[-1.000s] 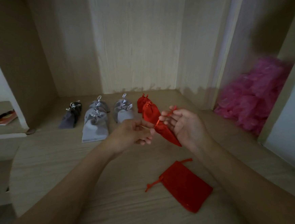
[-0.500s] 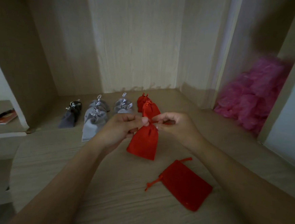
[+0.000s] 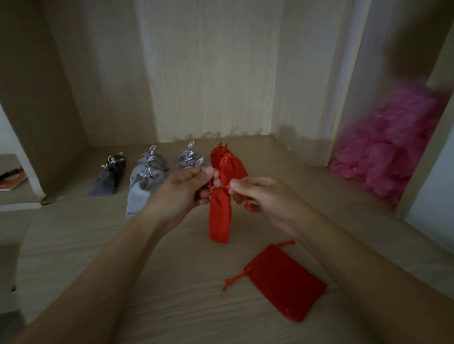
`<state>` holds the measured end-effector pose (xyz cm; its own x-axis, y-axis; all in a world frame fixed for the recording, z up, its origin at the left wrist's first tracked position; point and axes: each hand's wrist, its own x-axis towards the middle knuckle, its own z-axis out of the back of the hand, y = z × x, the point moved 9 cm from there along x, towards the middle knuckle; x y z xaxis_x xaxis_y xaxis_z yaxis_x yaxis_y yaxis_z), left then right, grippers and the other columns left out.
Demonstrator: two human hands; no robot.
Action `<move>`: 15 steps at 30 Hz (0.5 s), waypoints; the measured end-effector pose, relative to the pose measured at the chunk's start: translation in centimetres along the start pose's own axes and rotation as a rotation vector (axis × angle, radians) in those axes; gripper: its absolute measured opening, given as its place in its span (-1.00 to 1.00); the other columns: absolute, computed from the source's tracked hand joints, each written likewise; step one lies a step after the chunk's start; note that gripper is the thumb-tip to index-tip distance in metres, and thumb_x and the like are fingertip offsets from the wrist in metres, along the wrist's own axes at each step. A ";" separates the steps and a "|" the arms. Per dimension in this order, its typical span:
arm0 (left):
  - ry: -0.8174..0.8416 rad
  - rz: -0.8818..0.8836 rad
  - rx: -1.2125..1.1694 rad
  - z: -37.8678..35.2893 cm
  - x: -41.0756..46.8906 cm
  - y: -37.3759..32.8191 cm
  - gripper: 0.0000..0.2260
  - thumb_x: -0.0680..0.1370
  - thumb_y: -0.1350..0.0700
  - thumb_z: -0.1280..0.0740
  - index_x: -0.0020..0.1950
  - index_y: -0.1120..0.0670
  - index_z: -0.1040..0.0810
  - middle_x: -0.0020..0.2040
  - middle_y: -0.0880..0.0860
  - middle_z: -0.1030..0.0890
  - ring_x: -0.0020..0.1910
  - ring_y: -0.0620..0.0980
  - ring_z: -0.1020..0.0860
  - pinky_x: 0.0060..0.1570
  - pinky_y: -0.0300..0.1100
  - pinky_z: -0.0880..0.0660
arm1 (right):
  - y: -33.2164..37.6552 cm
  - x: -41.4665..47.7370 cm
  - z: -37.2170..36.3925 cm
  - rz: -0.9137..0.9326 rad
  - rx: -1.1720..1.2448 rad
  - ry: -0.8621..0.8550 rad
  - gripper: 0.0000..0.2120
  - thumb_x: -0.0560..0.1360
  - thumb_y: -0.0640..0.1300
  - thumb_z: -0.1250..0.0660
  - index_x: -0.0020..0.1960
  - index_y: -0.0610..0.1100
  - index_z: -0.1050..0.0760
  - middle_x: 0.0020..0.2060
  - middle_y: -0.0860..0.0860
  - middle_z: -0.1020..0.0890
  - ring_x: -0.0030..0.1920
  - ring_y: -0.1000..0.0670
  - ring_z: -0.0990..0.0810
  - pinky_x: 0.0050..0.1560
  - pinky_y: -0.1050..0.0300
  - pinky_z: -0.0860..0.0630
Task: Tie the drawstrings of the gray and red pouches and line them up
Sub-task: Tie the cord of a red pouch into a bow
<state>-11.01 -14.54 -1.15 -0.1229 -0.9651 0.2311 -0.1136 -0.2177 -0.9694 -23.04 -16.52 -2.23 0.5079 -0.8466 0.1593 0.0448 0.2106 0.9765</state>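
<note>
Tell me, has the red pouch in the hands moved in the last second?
Yes. The held red pouch swung from slanted to hanging straight down; its bottom end went left, away from the flat red pouch on the table.

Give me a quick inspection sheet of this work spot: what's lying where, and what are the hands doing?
Surface: pale wooden board, grain showing.
Job's things: held red pouch upright between the hands; flat red pouch lying nearer, untied; tied red pouches and gray pouches lined up at the back.
Clutter: pink pile in the right-hand compartment; booklet on a low shelf at left.
Grippers: left hand and right hand each pinch a drawstring at the held pouch's neck.
Cables: nothing seen.
Surroundings: wooden alcove walls; dim light.
</note>
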 end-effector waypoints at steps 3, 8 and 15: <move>-0.035 -0.023 -0.003 0.3 0.1 -0.2 -0.81 0.61 0.21 -0.12 -0.02 0.18 -0.52 -0.31 -0.03 -0.47 -0.43 -0.18 -0.32 -0.38 -0.35 -0.34 | -0.1 -0.2 -1.0 -0.034 0.205 0.083 -0.86 0.53 -0.19 -0.28 -0.09 -0.09 -0.62 -0.29 0.13 -0.65 -0.24 0.20 -0.57 -0.19 0.34 -0.42; -0.012 -0.044 0.132 0.3 -0.1 -0.3 -0.78 0.56 0.23 -0.20 0.08 0.29 -0.57 -0.37 -0.03 -0.49 -0.41 -0.16 -0.39 -0.31 -0.34 -0.42 | 0.7 -0.4 -1.5 0.056 0.260 0.060 -0.88 0.43 -0.18 -0.34 -0.09 -0.09 -0.65 -0.20 0.12 -0.68 -0.16 0.18 -0.60 -0.08 0.32 -0.47; -0.045 -0.012 -0.057 0.8 0.0 -0.5 -0.76 0.48 0.26 -0.29 0.13 0.10 -0.50 -0.29 -0.01 -0.62 -0.37 -0.16 -0.52 -0.28 -0.33 -0.51 | 0.2 0.0 -0.4 0.024 0.375 -0.028 -0.88 0.49 -0.25 -0.31 -0.09 -0.17 -0.63 -0.31 0.05 -0.65 -0.23 0.12 -0.60 -0.11 0.32 -0.52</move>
<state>-10.18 -14.51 -0.76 -0.0764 -0.9683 0.2377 -0.1706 -0.2222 -0.9600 -22.67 -16.29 -2.08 0.4814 -0.8575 0.1814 -0.2879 0.0408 0.9568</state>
